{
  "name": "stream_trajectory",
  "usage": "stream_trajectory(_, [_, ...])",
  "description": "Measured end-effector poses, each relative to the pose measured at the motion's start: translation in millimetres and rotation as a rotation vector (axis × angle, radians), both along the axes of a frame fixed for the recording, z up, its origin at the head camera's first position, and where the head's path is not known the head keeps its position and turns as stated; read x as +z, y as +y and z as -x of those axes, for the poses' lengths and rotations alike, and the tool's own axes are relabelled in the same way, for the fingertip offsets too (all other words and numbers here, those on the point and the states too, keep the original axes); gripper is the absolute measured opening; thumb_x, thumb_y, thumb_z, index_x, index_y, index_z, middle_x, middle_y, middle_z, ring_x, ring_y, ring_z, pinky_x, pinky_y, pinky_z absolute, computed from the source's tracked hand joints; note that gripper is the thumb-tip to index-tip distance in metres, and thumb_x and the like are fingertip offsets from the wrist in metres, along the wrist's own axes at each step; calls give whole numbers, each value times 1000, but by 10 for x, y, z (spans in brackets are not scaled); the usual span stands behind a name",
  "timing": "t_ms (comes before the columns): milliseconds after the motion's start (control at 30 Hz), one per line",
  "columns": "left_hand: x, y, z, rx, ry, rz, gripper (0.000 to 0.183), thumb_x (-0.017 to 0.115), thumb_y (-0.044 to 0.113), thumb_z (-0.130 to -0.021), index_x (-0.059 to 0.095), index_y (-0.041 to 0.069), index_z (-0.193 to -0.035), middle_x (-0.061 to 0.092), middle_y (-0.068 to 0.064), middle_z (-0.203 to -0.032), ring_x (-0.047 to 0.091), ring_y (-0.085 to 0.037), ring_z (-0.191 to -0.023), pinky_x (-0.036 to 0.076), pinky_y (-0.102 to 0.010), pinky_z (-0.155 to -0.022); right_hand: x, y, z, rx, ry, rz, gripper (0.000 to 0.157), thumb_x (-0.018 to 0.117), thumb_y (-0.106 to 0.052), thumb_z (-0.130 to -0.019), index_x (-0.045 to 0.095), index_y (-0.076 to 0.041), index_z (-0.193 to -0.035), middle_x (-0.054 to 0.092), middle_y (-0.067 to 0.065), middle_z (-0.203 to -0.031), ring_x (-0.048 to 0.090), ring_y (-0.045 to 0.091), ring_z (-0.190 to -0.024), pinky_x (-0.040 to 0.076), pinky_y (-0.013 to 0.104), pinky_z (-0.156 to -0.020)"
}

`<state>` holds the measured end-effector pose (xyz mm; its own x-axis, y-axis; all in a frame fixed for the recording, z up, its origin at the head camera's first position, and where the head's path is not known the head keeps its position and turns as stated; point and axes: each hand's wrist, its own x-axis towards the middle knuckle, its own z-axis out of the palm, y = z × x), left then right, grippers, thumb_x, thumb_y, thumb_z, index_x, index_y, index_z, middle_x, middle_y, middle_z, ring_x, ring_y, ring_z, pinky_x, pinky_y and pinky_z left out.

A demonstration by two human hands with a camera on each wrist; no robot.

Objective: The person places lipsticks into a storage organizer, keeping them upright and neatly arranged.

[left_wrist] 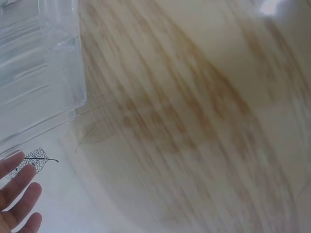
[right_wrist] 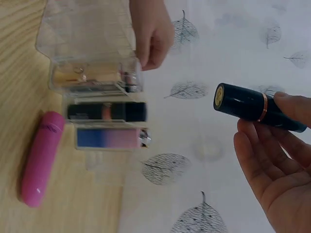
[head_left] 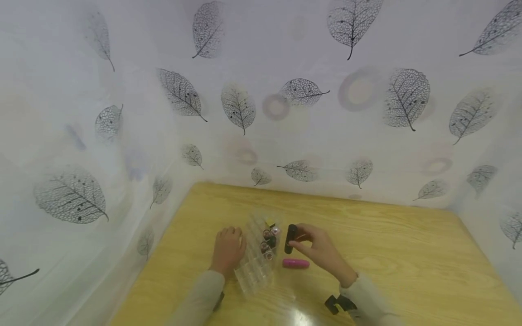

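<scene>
My right hand pinches a black lipstick tube between thumb and fingers. The tube has a copper-coloured band and a gold label on its end. It is raised to the right of a clear plastic organizer, upright in the head view. Several lipsticks stand in the organizer, among them a black tube and a blue-and-pink one. At the organizer's left edge rests my left hand, its fingers loosely extended in the left wrist view. A pink tube lies on the table near the right hand.
The wooden table carries everything. A white curtain printed with dark leaves surrounds its back and sides. Black straps show by the right sleeve, and light glares off the tabletop at the front.
</scene>
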<state>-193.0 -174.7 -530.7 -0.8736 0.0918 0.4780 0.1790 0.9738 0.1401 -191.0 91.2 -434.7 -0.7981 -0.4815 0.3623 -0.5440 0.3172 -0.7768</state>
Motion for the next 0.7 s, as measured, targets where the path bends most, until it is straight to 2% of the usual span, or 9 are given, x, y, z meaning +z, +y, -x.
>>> stream_trajectory(167, [-9,8,-5,8,11,3,12,64,21,-83,62,9,-84,62,-5,-78,59,-21,-72,50,-39,-72,-162,-206,107,-45,6,50,27,69,-7,-81,63,3,-106,69,14,-95,67,22,-84,56,31,-76])
stream_trajectory(367, [-15,16,-11,13,13,-17,12,65,21,-83,63,9,-84,63,-5,-78,59,-21,-72,49,-38,-71,-272,-461,232,-39,-3,86,28,69,-5,-81,61,4,-106,69,16,-96,67,28,-85,57,33,-76])
stream_trajectory(500, [-42,14,1,27,10,-17,12,65,21,-83,63,9,-85,63,-5,-79,59,-21,-73,49,-39,-71,-324,-614,304,-16,-16,68,26,68,-4,-81,61,4,-105,68,16,-95,67,28,-84,56,31,-75])
stream_trajectory(700, [-79,3,7,35,-6,-10,14,64,24,-84,62,10,-86,63,-4,-79,59,-21,-73,49,-38,-71,-349,-772,350,-23,-49,22,26,67,-3,-81,61,3,-105,68,15,-91,67,25,-80,54,20,-70])
